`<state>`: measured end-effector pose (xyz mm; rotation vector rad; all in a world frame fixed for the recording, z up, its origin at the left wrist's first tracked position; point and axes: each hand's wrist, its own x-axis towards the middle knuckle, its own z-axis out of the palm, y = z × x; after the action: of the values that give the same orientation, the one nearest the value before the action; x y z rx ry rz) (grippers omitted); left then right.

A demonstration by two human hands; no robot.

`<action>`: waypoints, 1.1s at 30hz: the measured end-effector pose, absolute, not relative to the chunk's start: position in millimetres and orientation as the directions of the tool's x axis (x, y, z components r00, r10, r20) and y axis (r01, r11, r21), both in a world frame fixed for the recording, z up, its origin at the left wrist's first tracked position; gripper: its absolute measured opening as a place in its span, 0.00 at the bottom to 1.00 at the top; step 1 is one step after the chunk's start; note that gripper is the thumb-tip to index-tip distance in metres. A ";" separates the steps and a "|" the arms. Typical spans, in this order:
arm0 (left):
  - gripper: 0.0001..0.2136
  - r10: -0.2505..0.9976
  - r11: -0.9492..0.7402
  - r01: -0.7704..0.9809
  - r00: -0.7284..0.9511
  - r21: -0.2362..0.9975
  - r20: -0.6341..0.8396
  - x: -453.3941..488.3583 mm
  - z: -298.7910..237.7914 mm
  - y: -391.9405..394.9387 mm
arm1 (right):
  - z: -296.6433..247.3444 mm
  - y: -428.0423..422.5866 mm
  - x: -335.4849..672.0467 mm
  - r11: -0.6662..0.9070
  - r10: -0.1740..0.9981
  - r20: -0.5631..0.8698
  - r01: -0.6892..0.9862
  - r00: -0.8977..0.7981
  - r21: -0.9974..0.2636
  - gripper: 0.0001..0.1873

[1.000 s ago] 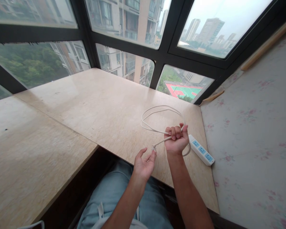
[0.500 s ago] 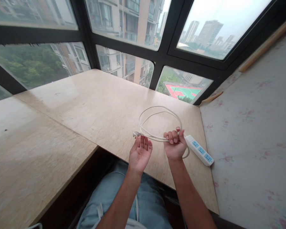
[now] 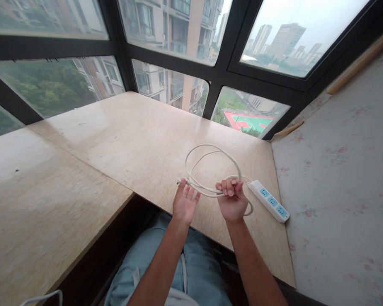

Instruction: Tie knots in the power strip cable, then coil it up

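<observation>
A white power strip (image 3: 269, 200) with blue sockets lies on the beige stone sill (image 3: 137, 140) near the right wall. Its white cable (image 3: 210, 163) is looped into a coil above the sill. My right hand (image 3: 230, 200) is closed around the bunched loops at the coil's near side. My left hand (image 3: 184, 200) is palm up just left of it, fingers half curled under the cable, with the plug end (image 3: 179, 181) poking out beyond the fingertips.
Black-framed windows (image 3: 217, 68) rise along the far edge of the sill. A floral wallpapered wall (image 3: 341, 178) stands at the right. A second sill slab (image 3: 41, 212) lies to the left. My lap in light jeans (image 3: 156, 267) shows below the sill's edge.
My left hand rose from below the sill's edge and carried the plug end up to the coil. The right hand kept its hold on the loops and shifted slightly left.
</observation>
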<state>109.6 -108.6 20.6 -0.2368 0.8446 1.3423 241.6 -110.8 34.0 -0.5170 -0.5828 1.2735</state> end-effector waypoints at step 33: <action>0.16 0.803 0.531 -0.847 0.494 0.024 -0.333 -2.0 15.1 -73.4 | 35.8 -155.0 248.2 -0.201 0.980 -0.109 -0.792 -0.169 -0.576 0.38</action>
<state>-2.0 -73.4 15.1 -0.1502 0.3225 1.0042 248.2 -155.0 35.8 -0.5459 -0.4604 1.7116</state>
